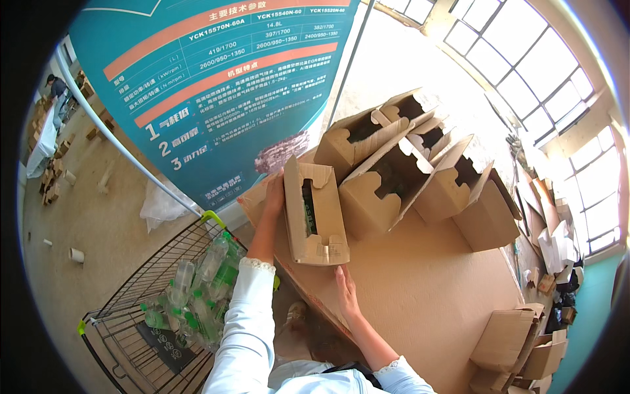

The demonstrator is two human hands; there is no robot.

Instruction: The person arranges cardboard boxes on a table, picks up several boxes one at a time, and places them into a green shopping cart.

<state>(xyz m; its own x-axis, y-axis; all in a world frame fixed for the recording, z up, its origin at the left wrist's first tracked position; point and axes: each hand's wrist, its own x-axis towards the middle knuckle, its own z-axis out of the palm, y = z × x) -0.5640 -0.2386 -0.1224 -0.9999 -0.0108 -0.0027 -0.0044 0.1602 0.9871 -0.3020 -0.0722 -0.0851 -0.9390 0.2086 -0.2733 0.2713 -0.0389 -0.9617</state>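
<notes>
A narrow brown cardboard box (326, 230) with a long cut-out sits at the near left edge of the cardboard-covered tabletop (420, 282). Something dark and green shows through its opening. My left hand (274, 189) grips the box's left side near the far end, its fingertips partly hidden behind it. Under the near right corner is my right hand (346, 289), fingers stretched out and their tips at the box's lower edge. Close to the right of this box stands another open cardboard box (371, 203) with dark green contents.
Several more open boxes (453, 187) crowd the far side of the tabletop. At my left, a wire shopping cart (125, 289) holds plastic bottles (203, 289) with green caps. A teal display banner (243, 72) rises behind. More cartons (505, 338) lie near right; a person (58, 88) is far left.
</notes>
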